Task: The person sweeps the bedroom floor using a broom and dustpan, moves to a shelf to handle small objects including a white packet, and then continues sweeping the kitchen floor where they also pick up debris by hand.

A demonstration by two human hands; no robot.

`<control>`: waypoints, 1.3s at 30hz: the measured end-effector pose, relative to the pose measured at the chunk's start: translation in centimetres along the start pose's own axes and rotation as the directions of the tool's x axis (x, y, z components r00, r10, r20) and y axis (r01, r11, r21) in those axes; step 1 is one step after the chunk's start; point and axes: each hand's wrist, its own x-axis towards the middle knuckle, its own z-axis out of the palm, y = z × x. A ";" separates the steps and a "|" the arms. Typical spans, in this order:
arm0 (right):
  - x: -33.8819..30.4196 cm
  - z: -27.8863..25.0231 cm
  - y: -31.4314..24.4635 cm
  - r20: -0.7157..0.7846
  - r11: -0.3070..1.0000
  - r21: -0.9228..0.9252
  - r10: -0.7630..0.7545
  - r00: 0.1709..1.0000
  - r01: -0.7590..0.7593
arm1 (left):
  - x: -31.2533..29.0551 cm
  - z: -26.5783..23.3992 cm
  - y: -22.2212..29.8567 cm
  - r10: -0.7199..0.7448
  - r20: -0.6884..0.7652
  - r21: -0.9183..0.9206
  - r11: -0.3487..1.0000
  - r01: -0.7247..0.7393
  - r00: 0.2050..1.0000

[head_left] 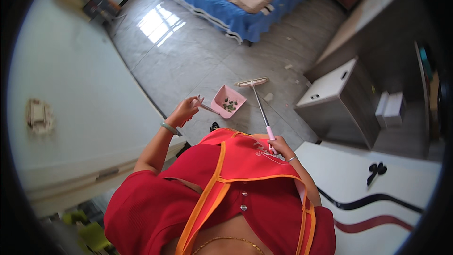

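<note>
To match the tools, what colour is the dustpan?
The dustpan is pink, clearest in the head view.

The far edge of view cuts off the bed. Scraps in the dustpan are too small to identify. The right hand partly hides the broom handle.

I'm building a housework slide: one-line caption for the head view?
Left hand holds a pink dustpan of greenish bits; right hand holds a broom.

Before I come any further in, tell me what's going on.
The person's left hand holds a pink dustpan by its handle, with green bits lying in it. The right hand grips a broom, its head beside the dustpan. A pale scrap lies on the grey floor near the broom.
</note>
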 end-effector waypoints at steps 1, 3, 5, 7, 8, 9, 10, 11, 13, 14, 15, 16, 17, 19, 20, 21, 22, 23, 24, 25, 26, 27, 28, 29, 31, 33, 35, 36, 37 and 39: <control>0.8 0.4 -0.8 -0.024 0.999 -0.024 -0.023 0.999 0.022 | -0.4 -1.0 -0.8 -0.019 -0.025 -0.030 0.999 0.018 1.000; 3.4 1.5 -3.6 0.041 0.993 -0.104 -0.052 0.998 0.056 | -1.0 -3.3 -2.3 -0.053 -0.085 -0.076 0.996 0.046 0.995; 6.4 3.7 -5.7 0.087 0.980 -0.146 -0.123 0.989 0.135 | -1.7 -5.5 -4.2 -0.064 -0.133 -0.129 0.991 0.046 0.989; 8.0 6.4 -9.8 0.142 0.978 -0.168 -0.100 0.985 0.124 | -2.5 -7.7 -6.0 -0.124 -0.199 -0.180 0.980 0.088 0.972; 8.8 8.1 -12.2 0.180 0.981 -0.165 -0.069 0.981 0.100 | -2.8 -8.5 -8.5 -0.151 -0.215 -0.234 0.967 0.099 0.965; 10.3 8.8 -12.2 0.217 0.975 -0.204 -0.040 0.975 0.085 | -2.9 -8.6 -9.3 -0.128 -0.213 -0.236 0.969 0.076 0.969; 11.6 9.5 -12.7 0.214 0.962 -0.255 -0.043 0.976 0.098 | -3.0 -8.5 -9.9 -0.112 -0.220 -0.242 0.969 0.057 0.969; 12.6 11.4 -13.8 0.211 0.953 -0.286 -0.044 0.976 0.105 | -3.3 -9.2 -11.0 -0.116 -0.214 -0.255 0.965 0.059 0.970; 14.6 14.3 -16.1 0.240 0.934 -0.333 -0.049 0.969 0.130 | -3.5 -10.1 -13.6 -0.113 -0.218 -0.271 0.961 0.051 0.969; 15.5 15.8 -17.3 0.249 0.922 -0.360 -0.055 0.967 0.145 | -3.5 -10.5 -14.9 -0.110 -0.230 -0.273 0.961 0.044 0.967; 16.4 17.1 -18.1 0.262 0.914 -0.370 -0.070 0.962 0.168 | -4.2 -11.1 -15.3 -0.153 -0.249 -0.295 0.952 0.076 0.956; 17.3 18.5 -18.9 0.255 0.906 -0.389 -0.067 0.965 0.166 | -4.5 -11.9 -15.6 -0.154 -0.269 -0.300 0.951 0.070 0.951; 18.1 19.5 -19.5 0.245 0.900 -0.406 -0.060 0.968 0.158 | -4.8 -12.7 -15.9 -0.150 -0.273 -0.226 0.970 0.088 0.950; 18.8 20.6 -20.5 0.249 0.895 -0.408 -0.080 0.965 0.180 | -5.4 -13.8 -15.5 -0.184 -0.264 -0.088 0.982 0.166 0.947; 18.9 20.8 -20.6 0.241 0.896 -0.401 -0.097 0.966 0.190 | -5.0 -14.0 -16.3 -0.191 -0.263 -0.094 0.981 0.172 0.946; 18.7 21.1 -20.6 0.246 0.898 -0.400 -0.087 0.965 0.183 | -5.0 -14.3 -16.9 -0.122 -0.338 0.089 0.983 0.161 0.933; 18.4 21.0 -20.4 0.225 0.903 -0.397 -0.076 0.971 0.163 | -5.1 -14.4 -17.4 -0.039 -0.391 0.270 0.950 0.155 0.919; 18.1 20.7 -20.0 0.200 0.909 -0.393 -0.063 0.978 0.139 | -4.9 -14.7 -17.9 -0.095 -0.358 0.214 0.960 0.181 0.929; 17.9 20.3 -19.5 0.191 0.915 -0.386 -0.046 0.981 0.117 | -4.6 -15.2 -18.2 -0.098 -0.337 0.218 0.959 0.179 0.936; 17.8 19.6 -18.9 0.183 0.928 -0.362 -0.022 0.983 0.088 | -4.2 -15.6 -18.5 -0.067 -0.359 0.204 0.968 0.148 0.931; 17.6 18.8 -18.3 0.172 0.940 -0.336 0.002 0.985 0.057 | -3.6 -15.9 -18.7 -0.034 -0.378 0.190 0.975 0.114 0.925; 17.3 18.1 -17.7 0.158 0.946 -0.324 0.028 0.987 0.025 | -3.1 -16.6 -17.8 -0.098 -0.343 0.107 0.984 0.142 0.934; 16.8 17.2 -17.1 0.165 0.951 -0.307 0.029 0.986 0.023 | -2.9 -16.7 -17.0 -0.165 -0.301 0.020 0.984 0.179 0.939; 15.7 16.2 -15.9 0.170 0.957 -0.289 0.028 0.985 0.023 | -2.4 -16.3 -18.6 -0.077 -0.382 0.065 0.992 0.111 0.921; 14.2 14.1 -13.5 0.133 0.957 -0.289 0.019 0.991 0.021 | -1.2 -16.6 -17.6 0.005 -0.478 0.243 0.962 0.127 0.879; 11.8 12.0 -10.9 0.095 0.952 -0.306 0.027 0.995 0.004 | -0.4 -15.9 -15.5 0.092 -0.478 0.444 0.884 0.149 0.874; 9.9 9.7 -6.4 0.032 0.966 -0.255 0.045 0.998 -0.035 | 1.5 -14.6 -13.5 0.269 -0.477 0.607 0.789 0.092 0.837; 9.2 8.9 -3.0 -0.034 0.978 -0.209 -0.003 0.999 -0.004 | 2.5 -13.2 -12.2 0.314 -0.436 0.626 0.779 0.034 0.844; 7.5 8.4 -2.4 0.020 0.991 -0.137 0.011 1.000 -0.008 | 3.0 -11.8 -11.4 0.271 -0.404 0.561 0.828 0.003 0.874; 3.9 7.2 -1.5 0.039 0.993 -0.114 0.040 0.998 -0.035 | 4.9 -8.1 -10.6 0.278 -0.307 0.496 0.863 -0.097 0.910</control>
